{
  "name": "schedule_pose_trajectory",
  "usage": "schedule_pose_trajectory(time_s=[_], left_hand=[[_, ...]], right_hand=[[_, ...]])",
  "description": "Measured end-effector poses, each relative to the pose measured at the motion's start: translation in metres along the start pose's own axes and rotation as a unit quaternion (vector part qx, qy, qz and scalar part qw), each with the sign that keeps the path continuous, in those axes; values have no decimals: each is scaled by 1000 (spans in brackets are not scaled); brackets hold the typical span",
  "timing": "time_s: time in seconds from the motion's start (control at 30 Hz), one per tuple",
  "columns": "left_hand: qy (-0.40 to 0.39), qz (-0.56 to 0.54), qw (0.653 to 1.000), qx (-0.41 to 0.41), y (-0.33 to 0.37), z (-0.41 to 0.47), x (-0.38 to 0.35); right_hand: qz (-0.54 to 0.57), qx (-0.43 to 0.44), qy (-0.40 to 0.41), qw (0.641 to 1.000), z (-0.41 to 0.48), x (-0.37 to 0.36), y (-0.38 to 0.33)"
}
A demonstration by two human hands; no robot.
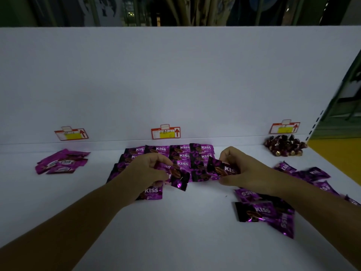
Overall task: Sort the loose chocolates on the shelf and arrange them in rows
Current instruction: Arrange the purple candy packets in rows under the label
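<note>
Shelf point(175, 231) of flat, matte white board, with a plain white back panel point(175, 85) behind it. Three red-and-yellow paper price tags point(165, 132) hung along the panel's foot: left, centre, right.

Centre, under the middle tag: flat rectangular purple-and-black foil KISS packets point(201, 153), glossy, laid overlapping in rows. Four lay across the back row; the total could not be counted under the hands. One single flat packet point(153, 192) of the same kind lay on the shelf beside the left wrist.

Left hand point(148, 170): grip closed, fingers and thumb curled round a crinkled first held packet point(176, 178) at the front edge of the rows.
Right hand point(242, 171): grip also closed, thumb and fingers pinching a second held packet point(219, 169) by its right end, over the rows. Whether the two held packets touched could not be told.

Right of the hands: loose scattered packets point(257, 211), same KISS foil, at mixed angles, at least six, some overlapping, some blurred.
Left end: small pile of lighter magenta Choco packets point(62, 163), about five.
Back right corner: heap of small rounded dark-red wrapped sweets point(283, 146), shiny, too dim to count.
</note>
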State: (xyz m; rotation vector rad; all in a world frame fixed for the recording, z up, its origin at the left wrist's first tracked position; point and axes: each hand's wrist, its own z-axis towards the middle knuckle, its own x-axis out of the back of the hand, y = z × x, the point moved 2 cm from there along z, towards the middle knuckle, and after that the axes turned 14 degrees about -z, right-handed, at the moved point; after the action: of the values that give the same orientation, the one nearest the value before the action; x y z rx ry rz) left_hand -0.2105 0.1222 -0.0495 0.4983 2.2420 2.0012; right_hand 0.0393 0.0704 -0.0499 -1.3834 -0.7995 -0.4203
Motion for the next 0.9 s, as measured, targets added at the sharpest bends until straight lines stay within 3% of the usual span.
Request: schedule_pose_trajectory(time_s=[0.2,0.37,0.53,0.67,0.9], left_hand=[[-2,-34,999,-26,7,-1,3],[-64,-28,997,-45,13,-2,0],[-105,108,984,-91,14,4,-17],[-162,296,933,-125,7,6,-38],[-159,388,895,-152,-5,3,-54]], right_hand=[[-22,4,54,998,-2,3,-2],[-53,-18,108,993,-2,7,1],[-98,-18,120,988,-2,8,6],[-122,-11,116,986,-5,5,13],[-226,26,81,970,-10,-3,18]])
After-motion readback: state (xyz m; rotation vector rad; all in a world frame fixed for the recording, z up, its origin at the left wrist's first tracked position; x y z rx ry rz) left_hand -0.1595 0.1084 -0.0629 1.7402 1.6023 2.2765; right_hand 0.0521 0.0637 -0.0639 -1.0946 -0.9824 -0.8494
